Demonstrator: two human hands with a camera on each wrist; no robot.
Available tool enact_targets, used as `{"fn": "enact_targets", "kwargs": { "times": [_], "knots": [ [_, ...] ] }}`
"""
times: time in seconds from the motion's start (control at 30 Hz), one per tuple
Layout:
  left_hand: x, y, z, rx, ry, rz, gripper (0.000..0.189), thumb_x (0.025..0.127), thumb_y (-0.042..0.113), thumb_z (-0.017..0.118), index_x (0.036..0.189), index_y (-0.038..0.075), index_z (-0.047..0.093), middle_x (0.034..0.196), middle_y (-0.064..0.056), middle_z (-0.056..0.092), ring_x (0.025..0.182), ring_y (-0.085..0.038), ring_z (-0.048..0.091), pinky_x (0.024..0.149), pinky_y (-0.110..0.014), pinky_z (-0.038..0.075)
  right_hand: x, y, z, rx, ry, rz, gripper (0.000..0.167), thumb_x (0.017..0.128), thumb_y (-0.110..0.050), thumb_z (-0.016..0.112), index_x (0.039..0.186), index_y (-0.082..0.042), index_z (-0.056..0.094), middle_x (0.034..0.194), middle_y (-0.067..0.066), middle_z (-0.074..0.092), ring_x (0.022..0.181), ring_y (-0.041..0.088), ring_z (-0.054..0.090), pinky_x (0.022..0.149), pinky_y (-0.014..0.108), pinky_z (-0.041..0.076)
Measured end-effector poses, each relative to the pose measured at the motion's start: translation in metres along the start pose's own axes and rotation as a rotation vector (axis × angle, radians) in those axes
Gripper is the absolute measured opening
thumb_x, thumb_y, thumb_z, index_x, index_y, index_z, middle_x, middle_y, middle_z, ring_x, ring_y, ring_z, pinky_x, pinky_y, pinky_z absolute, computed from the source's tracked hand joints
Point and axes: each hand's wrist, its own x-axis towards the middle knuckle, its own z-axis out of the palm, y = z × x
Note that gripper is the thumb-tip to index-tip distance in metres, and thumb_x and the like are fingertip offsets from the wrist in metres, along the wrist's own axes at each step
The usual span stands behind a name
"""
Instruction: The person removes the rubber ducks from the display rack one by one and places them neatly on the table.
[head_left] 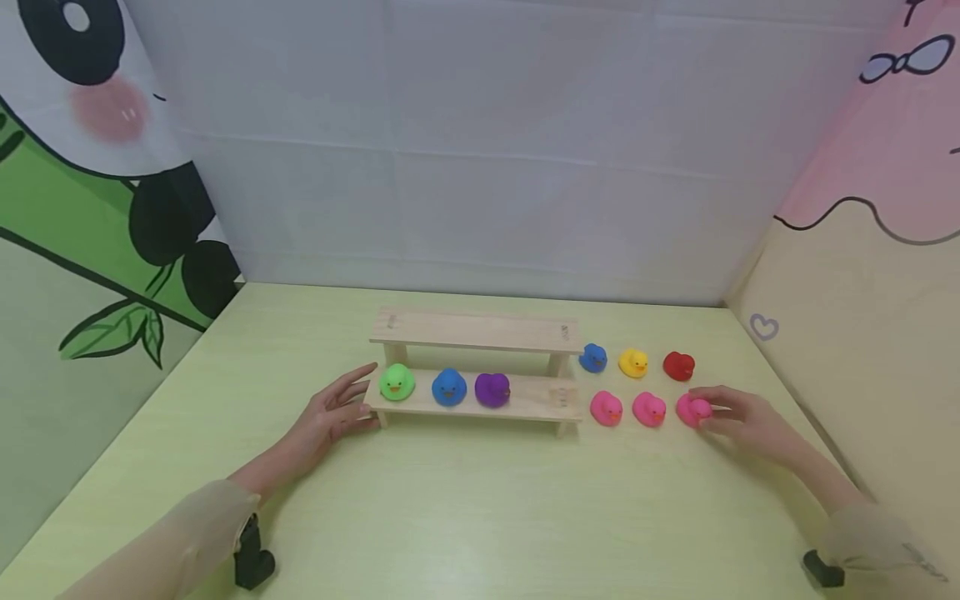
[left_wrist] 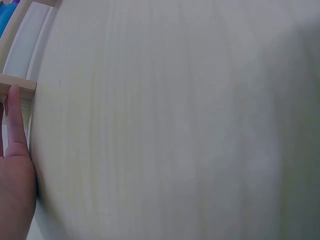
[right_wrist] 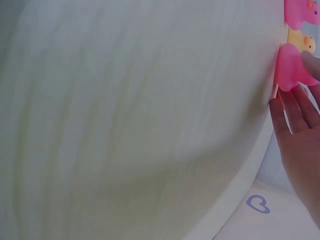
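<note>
My left hand (head_left: pixel 330 414) touches the left end of a two-step wooden stand (head_left: pixel 472 330), its fingers extended along that end. In the left wrist view, a straight finger (left_wrist: pixel 16 117) meets the stand's wooden edge (left_wrist: pixel 22 83). On the lower step sit a green duck (head_left: pixel 397 382), a blue duck (head_left: pixel 449 387) and a purple duck (head_left: pixel 492 390). At the right, my right hand (head_left: pixel 750 419) pinches a pink rubber duck (head_left: pixel 692 411) between thumb and fingers. The right wrist view shows this pink duck (right_wrist: pixel 288 67) with the thumb across it and fingertips beneath.
Two more pink ducks (head_left: pixel 606 408) (head_left: pixel 648 410) stand in a row left of my right hand. Behind them are another blue duck (head_left: pixel 593 358), a yellow duck (head_left: pixel 633 363) and a red duck (head_left: pixel 678 366). Printed cloth walls (head_left: pixel 487 167) enclose the pale table (head_left: pixel 465 517).
</note>
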Motion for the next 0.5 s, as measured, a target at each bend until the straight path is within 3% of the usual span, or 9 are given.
{"fn": "enact_targets", "kwargs": {
  "times": [0.17, 0.3, 0.33, 0.4, 0.5],
  "knots": [
    [0.0, 0.0009, 0.0002, 0.012, 0.002, -0.002, 0.067, 0.1, 0.01, 0.055, 0.158, 0.016, 0.022, 0.136, 0.012, 0.052, 0.117, 0.0, 0.061, 0.095, -0.027, 0.057, -0.0016, 0.005, -0.0048, -0.027, -0.015, -0.014, 0.049, 0.095, -0.033, 0.065, 0.138, -0.013, 0.056, 0.139, 0.016, 0.057, 0.124, 0.034, 0.054, 0.085, 0.022, 0.058],
    [0.0002, 0.001, 0.0005, 0.009, 0.002, -0.001, 0.068, 0.1, 0.009, 0.055, 0.158, 0.015, 0.022, 0.135, 0.012, 0.053, 0.117, -0.001, 0.062, 0.095, -0.027, 0.057, -0.0035, 0.0043, -0.0076, -0.019, -0.019, -0.031, 0.049, 0.095, -0.031, 0.065, 0.139, -0.012, 0.056, 0.14, 0.018, 0.056, 0.117, -0.005, 0.052, 0.083, 0.015, 0.054],
    [0.0001, 0.0012, 0.0007, 0.007, 0.003, 0.0, 0.067, 0.099, 0.009, 0.055, 0.158, 0.015, 0.022, 0.135, 0.012, 0.053, 0.117, -0.001, 0.062, 0.095, -0.027, 0.057, -0.0037, 0.0039, -0.0078, -0.017, -0.019, -0.032, 0.049, 0.095, -0.031, 0.065, 0.139, -0.012, 0.056, 0.141, 0.019, 0.056, 0.116, -0.008, 0.05, 0.083, 0.013, 0.053],
    [-0.0001, 0.0014, 0.0011, 0.006, 0.002, 0.002, 0.067, 0.099, 0.009, 0.055, 0.158, 0.015, 0.022, 0.135, 0.012, 0.053, 0.117, -0.001, 0.062, 0.094, -0.027, 0.057, -0.0038, 0.0031, -0.008, -0.017, -0.023, -0.033, 0.049, 0.095, -0.03, 0.065, 0.139, -0.012, 0.055, 0.141, 0.019, 0.055, 0.118, -0.004, 0.052, 0.082, 0.012, 0.052],
    [-0.0006, 0.001, 0.0013, 0.01, -0.001, 0.008, 0.067, 0.1, 0.01, 0.055, 0.158, 0.014, 0.022, 0.134, 0.012, 0.053, 0.116, -0.001, 0.062, 0.094, -0.027, 0.058, -0.0034, 0.0019, -0.0082, -0.026, -0.031, -0.035, 0.049, 0.096, -0.03, 0.064, 0.14, -0.01, 0.054, 0.142, 0.02, 0.054, 0.126, 0.027, 0.052, 0.082, 0.011, 0.051]
  ]
}}
